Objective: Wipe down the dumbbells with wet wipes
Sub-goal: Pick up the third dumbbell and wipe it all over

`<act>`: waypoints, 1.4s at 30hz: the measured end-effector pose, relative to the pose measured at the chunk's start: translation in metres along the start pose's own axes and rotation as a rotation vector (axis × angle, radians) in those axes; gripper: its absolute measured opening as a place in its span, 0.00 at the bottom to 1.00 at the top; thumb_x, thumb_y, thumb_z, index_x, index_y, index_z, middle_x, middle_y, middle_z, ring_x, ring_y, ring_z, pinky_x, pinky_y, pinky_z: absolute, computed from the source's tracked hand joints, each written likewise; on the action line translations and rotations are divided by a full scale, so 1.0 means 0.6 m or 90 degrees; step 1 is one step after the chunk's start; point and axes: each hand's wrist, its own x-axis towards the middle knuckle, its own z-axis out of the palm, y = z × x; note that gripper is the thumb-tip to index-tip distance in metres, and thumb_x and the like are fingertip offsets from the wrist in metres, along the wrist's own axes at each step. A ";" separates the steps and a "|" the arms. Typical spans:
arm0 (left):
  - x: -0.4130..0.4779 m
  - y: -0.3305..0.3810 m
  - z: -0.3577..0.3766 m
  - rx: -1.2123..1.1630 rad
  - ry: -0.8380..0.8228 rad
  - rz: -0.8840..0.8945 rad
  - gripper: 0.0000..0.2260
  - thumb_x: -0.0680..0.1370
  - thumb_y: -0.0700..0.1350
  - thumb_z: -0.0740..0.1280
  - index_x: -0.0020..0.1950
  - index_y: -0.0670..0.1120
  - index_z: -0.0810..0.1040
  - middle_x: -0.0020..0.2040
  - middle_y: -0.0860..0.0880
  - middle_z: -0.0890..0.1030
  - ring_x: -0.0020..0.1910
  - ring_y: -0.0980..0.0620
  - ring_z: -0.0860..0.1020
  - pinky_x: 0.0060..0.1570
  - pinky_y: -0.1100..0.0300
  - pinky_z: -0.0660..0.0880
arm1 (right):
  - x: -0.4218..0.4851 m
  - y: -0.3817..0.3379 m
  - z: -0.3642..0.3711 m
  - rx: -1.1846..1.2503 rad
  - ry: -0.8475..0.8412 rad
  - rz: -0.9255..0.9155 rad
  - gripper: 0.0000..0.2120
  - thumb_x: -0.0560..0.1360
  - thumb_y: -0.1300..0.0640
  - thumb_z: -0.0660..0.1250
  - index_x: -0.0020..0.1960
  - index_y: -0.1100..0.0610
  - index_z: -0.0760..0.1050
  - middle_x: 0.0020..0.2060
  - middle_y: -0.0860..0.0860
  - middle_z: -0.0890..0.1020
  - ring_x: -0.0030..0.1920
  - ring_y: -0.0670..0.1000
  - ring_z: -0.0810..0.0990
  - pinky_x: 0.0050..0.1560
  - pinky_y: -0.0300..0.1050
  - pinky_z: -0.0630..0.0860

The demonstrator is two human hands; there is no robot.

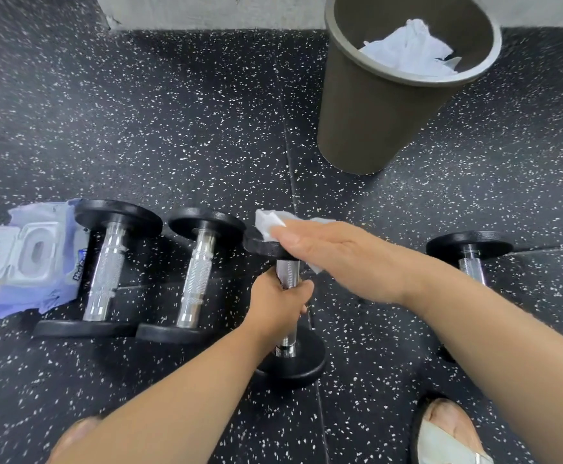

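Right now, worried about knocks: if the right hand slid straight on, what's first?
Likely the nearest lying dumbbell's far plate, though the right hand, flat on the wet wipe, may pass above it.

My left hand [278, 298] and right hand [333, 252]: bare, forearms too. Foot [449, 415] in open dark-soled sandal [440, 445], pale strap (silvery trim along its edge).

Bright, even light from overhead; wide-angle warp at the edges.
Shadows under the dumbbell plates [82, 328] are faint and short. The chrome handle [104, 272] at 9 o'clock carries small bright glints, and the white wipes [410, 48] in the bin [367, 112] at 1 o'clock are nearly blown out. The centre is sharp, though the right hand [337, 252] looks slightly soft. Floor [173, 128] speckles smear into streaks toward 10 o'clock, the bin leans outward, and the foot [447, 426] at 5 o'clock is blurred.
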 end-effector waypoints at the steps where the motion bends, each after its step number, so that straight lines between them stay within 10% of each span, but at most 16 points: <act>1: -0.002 0.000 0.000 0.003 -0.002 0.004 0.04 0.74 0.40 0.68 0.42 0.42 0.74 0.28 0.48 0.74 0.26 0.55 0.72 0.29 0.63 0.72 | 0.002 -0.010 0.001 0.099 -0.017 0.058 0.20 0.83 0.49 0.51 0.68 0.58 0.69 0.69 0.43 0.69 0.70 0.50 0.67 0.69 0.45 0.63; 5: -0.011 -0.002 0.003 0.015 -0.013 0.027 0.06 0.75 0.39 0.68 0.40 0.39 0.74 0.26 0.51 0.73 0.25 0.57 0.72 0.28 0.66 0.72 | 0.040 -0.037 0.002 0.101 -0.088 0.110 0.23 0.80 0.41 0.51 0.67 0.51 0.72 0.69 0.41 0.72 0.70 0.50 0.68 0.72 0.51 0.61; 10: -0.013 0.001 0.006 -0.001 -0.015 0.002 0.06 0.76 0.40 0.68 0.43 0.40 0.73 0.28 0.46 0.73 0.24 0.56 0.70 0.26 0.66 0.71 | 0.081 -0.028 -0.008 0.085 -0.095 0.220 0.19 0.81 0.44 0.52 0.35 0.49 0.68 0.35 0.46 0.73 0.36 0.48 0.70 0.44 0.44 0.66; 20: -0.012 0.007 0.006 -0.032 -0.010 -0.015 0.06 0.75 0.39 0.69 0.43 0.43 0.73 0.31 0.47 0.73 0.25 0.55 0.70 0.26 0.66 0.71 | 0.022 0.083 -0.009 0.318 0.070 0.368 0.25 0.75 0.38 0.56 0.45 0.58 0.80 0.55 0.67 0.80 0.52 0.60 0.80 0.67 0.55 0.70; 30: -0.007 0.012 0.002 -0.013 0.036 -0.009 0.03 0.75 0.35 0.65 0.44 0.42 0.75 0.30 0.47 0.75 0.21 0.59 0.71 0.22 0.67 0.69 | -0.041 0.012 0.057 0.514 0.183 0.290 0.39 0.64 0.35 0.58 0.65 0.60 0.65 0.65 0.56 0.74 0.68 0.57 0.70 0.69 0.61 0.65; 39: 0.001 0.005 0.005 -0.037 0.021 -0.020 0.03 0.74 0.36 0.66 0.40 0.40 0.75 0.27 0.47 0.74 0.21 0.56 0.71 0.25 0.64 0.72 | 0.036 0.070 0.050 0.871 0.278 0.285 0.22 0.83 0.50 0.52 0.54 0.68 0.73 0.47 0.59 0.81 0.51 0.54 0.79 0.70 0.54 0.67; 42: 0.002 0.005 0.005 -0.026 0.037 -0.027 0.02 0.73 0.37 0.67 0.41 0.40 0.76 0.26 0.49 0.75 0.21 0.57 0.71 0.25 0.66 0.72 | 0.059 0.073 0.040 0.964 0.280 0.312 0.28 0.84 0.48 0.50 0.61 0.73 0.72 0.47 0.61 0.81 0.43 0.53 0.81 0.54 0.46 0.77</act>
